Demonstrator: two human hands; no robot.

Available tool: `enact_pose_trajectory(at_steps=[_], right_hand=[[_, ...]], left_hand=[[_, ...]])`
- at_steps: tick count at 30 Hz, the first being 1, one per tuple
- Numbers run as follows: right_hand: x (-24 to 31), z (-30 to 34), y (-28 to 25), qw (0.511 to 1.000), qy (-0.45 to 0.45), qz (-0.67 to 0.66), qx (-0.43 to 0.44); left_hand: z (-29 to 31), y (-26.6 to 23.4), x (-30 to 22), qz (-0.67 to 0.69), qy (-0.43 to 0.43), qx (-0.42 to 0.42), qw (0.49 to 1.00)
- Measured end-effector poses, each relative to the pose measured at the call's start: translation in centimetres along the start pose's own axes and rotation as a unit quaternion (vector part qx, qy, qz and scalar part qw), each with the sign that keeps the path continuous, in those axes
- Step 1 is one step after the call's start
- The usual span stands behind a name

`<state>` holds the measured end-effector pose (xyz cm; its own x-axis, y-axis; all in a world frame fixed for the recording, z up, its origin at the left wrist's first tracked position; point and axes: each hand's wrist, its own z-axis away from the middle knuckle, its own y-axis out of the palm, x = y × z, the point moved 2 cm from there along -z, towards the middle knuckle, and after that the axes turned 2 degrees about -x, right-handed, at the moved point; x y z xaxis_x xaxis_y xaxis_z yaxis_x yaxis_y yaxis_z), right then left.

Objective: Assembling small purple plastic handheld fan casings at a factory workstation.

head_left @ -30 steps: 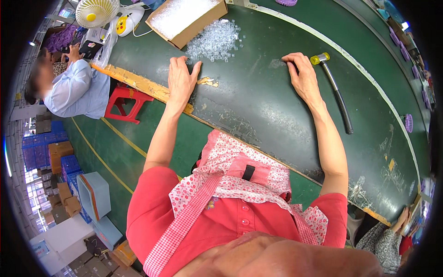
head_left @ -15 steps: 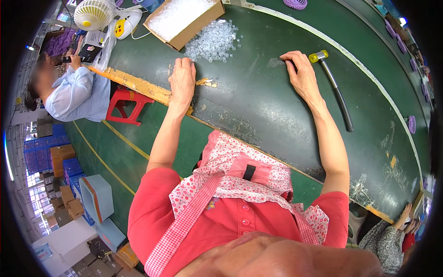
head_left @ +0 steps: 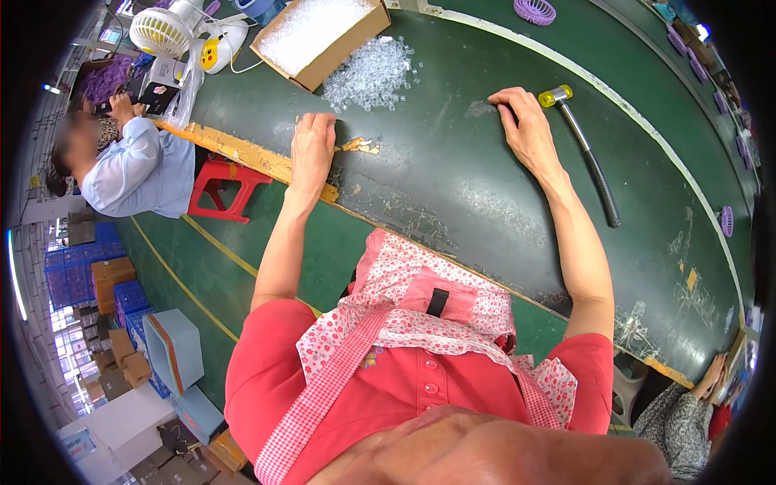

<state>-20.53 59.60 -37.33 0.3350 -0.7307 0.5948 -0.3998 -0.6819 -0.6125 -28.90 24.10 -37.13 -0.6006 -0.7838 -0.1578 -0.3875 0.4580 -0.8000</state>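
The left hand [head_left: 311, 153], palm down, keeps its fingers together on a dark green worktable [head_left: 453, 162]; whether anything is pinched beneath them cannot be told. The right hand [head_left: 525, 136] rests with fingers loosely curved and thumb apart, nothing visible between them. Both hands appear set down for support. Just beside the right hand lies a mallet [head_left: 591, 163], its yellow head near the knuckles, handle slanting toward the worker, a placement that seems to suit an easy reach. Beyond the left hand, small clear pieces [head_left: 370, 77] sit heaped against a cardboard box [head_left: 349, 50], perhaps tipped out to be within reach; the topless box holds a mass of similar clear material. Behind it, the contents of a blue container [head_left: 259, 8] are hidden. At left, a co-worker [head_left: 133, 174] sits near heaped purple items [head_left: 111, 79].
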Motion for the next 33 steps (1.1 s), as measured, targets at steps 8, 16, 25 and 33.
enact_pose_trajectory(at_steps=[8, 16, 25, 33], right_hand=[[-0.3, 0.1, 0.2, 0.999, -0.015, 0.001, -0.034], [-0.3, 0.2, 0.2, 1.0, -0.017, -0.004, -0.021], [-0.9, 0.6, -0.2, 0.999, -0.026, -0.011, -0.04], [-0.8, -0.8, 0.3, 0.999, 0.01, -0.02, -0.036]], left_hand=[[-4.4, 0.0, -1.3, 0.139, -0.066, 0.022, 0.988], [-12.1, 4.7, -1.2, 0.071, 0.069, 0.072, 0.992], [-13.0, 3.9, -6.4, 0.076, 0.121, -0.033, 0.989], [-9.2, 9.8, -16.6, 0.346, 0.238, 0.053, 0.906]])
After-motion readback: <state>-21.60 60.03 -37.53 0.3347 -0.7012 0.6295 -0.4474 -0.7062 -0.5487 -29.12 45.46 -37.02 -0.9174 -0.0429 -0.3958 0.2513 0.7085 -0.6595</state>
